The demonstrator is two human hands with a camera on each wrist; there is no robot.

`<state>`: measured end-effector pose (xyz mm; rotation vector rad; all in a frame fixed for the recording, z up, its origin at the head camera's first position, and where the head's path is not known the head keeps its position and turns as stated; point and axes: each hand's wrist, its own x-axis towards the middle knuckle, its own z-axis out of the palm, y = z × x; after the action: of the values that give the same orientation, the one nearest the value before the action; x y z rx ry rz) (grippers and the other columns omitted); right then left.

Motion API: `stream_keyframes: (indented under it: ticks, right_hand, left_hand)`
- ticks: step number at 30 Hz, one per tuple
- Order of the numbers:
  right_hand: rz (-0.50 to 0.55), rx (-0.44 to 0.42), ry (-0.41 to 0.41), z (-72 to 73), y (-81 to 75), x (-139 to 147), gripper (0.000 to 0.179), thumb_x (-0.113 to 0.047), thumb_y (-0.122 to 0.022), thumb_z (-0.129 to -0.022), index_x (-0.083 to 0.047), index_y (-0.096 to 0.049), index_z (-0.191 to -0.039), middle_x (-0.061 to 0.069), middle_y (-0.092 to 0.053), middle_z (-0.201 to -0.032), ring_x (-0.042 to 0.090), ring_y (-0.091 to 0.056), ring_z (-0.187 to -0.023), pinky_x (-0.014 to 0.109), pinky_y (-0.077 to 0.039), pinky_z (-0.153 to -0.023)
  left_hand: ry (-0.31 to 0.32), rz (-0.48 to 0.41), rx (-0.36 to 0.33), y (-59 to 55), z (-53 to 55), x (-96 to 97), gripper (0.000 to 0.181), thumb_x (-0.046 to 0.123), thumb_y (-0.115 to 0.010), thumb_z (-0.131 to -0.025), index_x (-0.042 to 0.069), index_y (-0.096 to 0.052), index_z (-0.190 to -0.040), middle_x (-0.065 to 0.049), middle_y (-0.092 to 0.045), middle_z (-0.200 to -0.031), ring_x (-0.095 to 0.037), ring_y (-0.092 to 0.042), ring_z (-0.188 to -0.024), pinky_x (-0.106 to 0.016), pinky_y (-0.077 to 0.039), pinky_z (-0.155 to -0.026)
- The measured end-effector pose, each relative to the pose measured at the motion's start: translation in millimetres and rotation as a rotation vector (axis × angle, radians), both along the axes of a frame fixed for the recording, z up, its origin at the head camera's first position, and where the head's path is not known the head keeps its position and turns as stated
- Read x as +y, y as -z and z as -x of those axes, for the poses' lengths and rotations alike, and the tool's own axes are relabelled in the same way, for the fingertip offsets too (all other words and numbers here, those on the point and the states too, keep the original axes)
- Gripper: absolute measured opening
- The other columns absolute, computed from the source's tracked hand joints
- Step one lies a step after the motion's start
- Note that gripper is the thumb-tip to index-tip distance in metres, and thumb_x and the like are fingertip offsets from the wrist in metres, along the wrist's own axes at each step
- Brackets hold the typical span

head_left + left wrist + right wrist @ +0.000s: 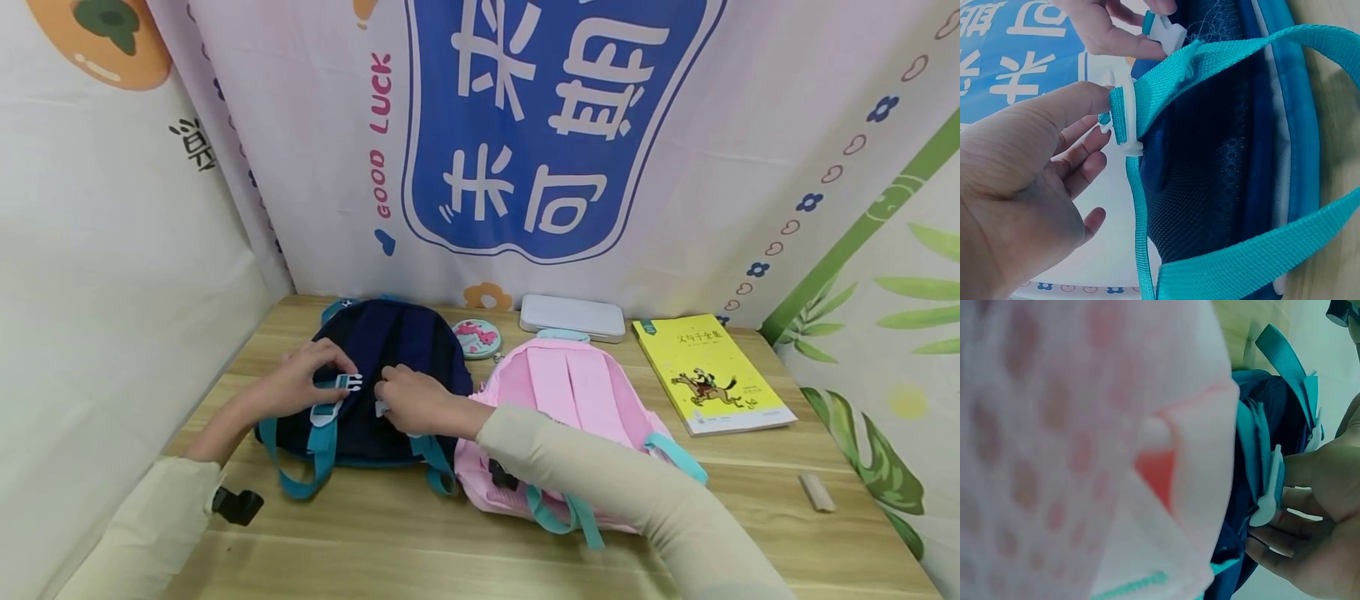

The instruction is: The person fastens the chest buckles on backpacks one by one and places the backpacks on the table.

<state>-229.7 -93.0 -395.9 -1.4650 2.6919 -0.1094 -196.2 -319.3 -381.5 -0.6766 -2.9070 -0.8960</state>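
A dark navy backpack (401, 333) with teal straps lies on the table, its strap side up. My left hand (300, 379) pinches a white pronged buckle half (349, 382) on a teal strap, over the backpack's left side. To its right, my right hand (416, 402) grips another white buckle piece (381, 408), mostly covered by the fingers. In the left wrist view that second buckle piece (1167, 32) shows between the right fingertips, apart from the left one. The right wrist view has a white buckle (1267, 509) against the right fingers.
A pink backpack (596, 396) lies right of the navy one, under the right forearm. Behind them are a round pouch (477, 338) and a white flat case (572, 317). A yellow book (712, 375) and a small beige block (816, 492) lie farther right on the wooden table (420, 554).
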Motion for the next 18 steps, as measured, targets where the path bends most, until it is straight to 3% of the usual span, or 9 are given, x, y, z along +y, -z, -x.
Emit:
stream_keyframes:
  ticks: [5, 18]
  right_hand:
    - [0.029, -0.024, 0.032, 0.9, -5.0, 3.1, 0.023, -0.018, -0.065, -0.1, -0.014, -0.072, -0.122, 0.003, -0.064, -0.112, 0.015, -0.059, -0.099, 0.023, -0.051, -0.078]
    - [0.129, -0.103, 0.04, 5.6, -12.2, 19.1, 0.026, -0.017, -0.068, -0.099, -0.014, -0.071, -0.124, 0.002, -0.065, -0.117, 0.014, -0.062, -0.107, 0.02, -0.053, -0.082]
  left_hand:
    - [-0.006, -0.004, -0.002, -0.9, 0.5, 2.7, 0.02, 0.009, -0.079, -0.088, 0.009, -0.07, -0.106, -0.009, -0.063, -0.109, -0.034, -0.05, -0.11, -0.058, -0.028, -0.089]
    - [0.023, 0.03, 0.029, -1.1, 3.1, 6.5, 0.024, 0.01, -0.078, -0.089, 0.011, -0.069, -0.111, -0.006, -0.067, -0.111, -0.029, -0.055, -0.106, -0.044, -0.036, -0.086]
